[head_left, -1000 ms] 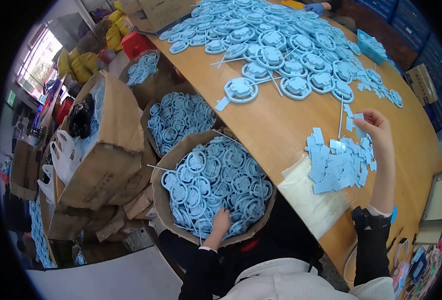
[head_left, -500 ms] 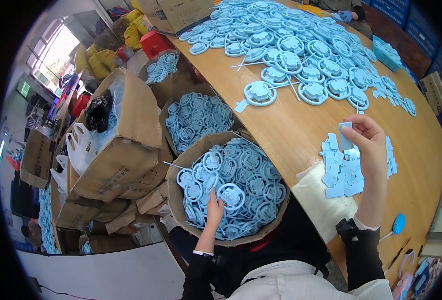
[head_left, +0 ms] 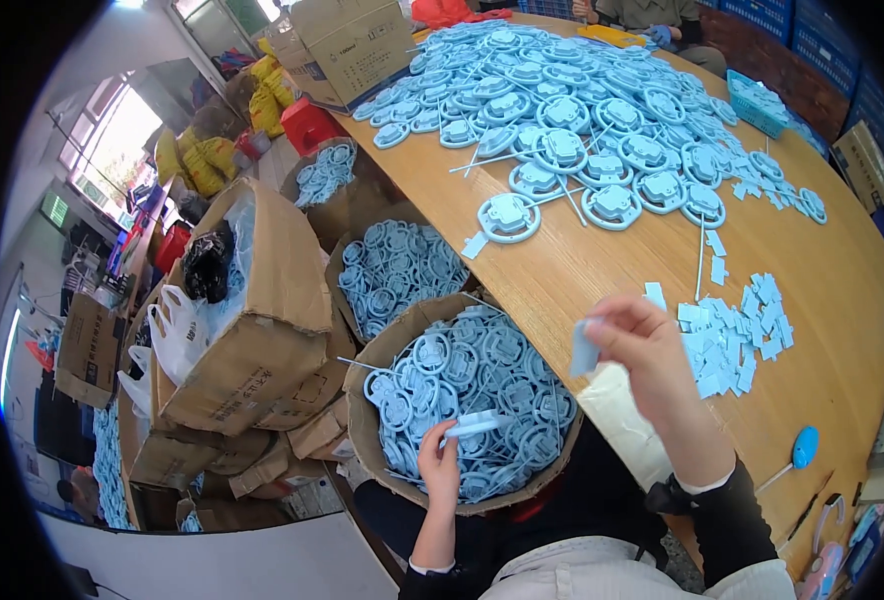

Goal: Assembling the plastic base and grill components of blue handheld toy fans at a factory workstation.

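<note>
My left hand is closed on a light blue round plastic piece, seen nearly edge-on. It is just above a cardboard box filled with similar ring-shaped pieces. Over the table's near edge, my right hand pinches a small light blue rectangular plate between thumb and fingers. Beyond and right of that hand lies a loose heap of flat light blue plates on the wooden table. One ring piece with a plate sticking out lies at the near side of a bigger pile.
A large pile of ring pieces covers the far table. More filled boxes and a tall carton stand to the left. A blue lollipop-shaped item lies at right. Another person's gloved hand shows at the far edge.
My left hand has lifted a round piece off the box's contents and tilted it. My right hand has moved left with its plate, away from the plate heap, toward the box.
</note>
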`<state>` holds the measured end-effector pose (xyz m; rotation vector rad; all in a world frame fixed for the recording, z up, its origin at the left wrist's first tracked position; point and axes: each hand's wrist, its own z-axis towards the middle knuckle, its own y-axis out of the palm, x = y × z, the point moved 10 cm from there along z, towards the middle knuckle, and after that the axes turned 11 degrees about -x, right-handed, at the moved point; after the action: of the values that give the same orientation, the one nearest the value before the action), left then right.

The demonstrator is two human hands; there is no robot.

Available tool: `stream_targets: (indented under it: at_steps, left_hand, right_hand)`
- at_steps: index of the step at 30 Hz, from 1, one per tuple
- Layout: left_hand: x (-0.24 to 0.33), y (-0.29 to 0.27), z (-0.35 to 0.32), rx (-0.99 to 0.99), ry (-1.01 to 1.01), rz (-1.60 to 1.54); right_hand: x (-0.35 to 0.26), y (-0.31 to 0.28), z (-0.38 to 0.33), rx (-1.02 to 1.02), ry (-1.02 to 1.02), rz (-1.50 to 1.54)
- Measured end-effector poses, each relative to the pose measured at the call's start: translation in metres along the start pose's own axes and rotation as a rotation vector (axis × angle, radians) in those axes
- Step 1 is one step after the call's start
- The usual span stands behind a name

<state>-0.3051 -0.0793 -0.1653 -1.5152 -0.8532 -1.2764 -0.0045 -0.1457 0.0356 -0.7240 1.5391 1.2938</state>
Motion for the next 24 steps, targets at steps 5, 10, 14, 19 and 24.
stream_targets:
  at_steps: [5, 10, 14, 19, 24]
  left_hand:
    - [0.166, -0.004, -0.042, 0.158, 0.721, 0.329]
    - [0.207, 0.023, -0.078, 0.096, 1.008, 0.504]
    - [0.206, 0.020, -0.076, 0.164, 1.000, 0.335]
    - [0.203, 0.030, -0.050, 0.174, 0.702, 0.149]
    - [0.176, 0.065, -0.028, -0.226, 0.290, -0.911]
  right_hand:
    - [0.047, 0.041, -0.018, -0.149, 0.272, 0.103]
    - [0.071, 0.054, -0.024, -0.214, 0.351, 0.165]
    - [0.090, 0.071, -0.039, -0.291, 0.606, 0.339]
    - [0.056, 0.055, -0.026, -0.141, 0.235, 0.301]
    - [0.049, 0.051, -0.023, -0.137, 0.146, 0.309]
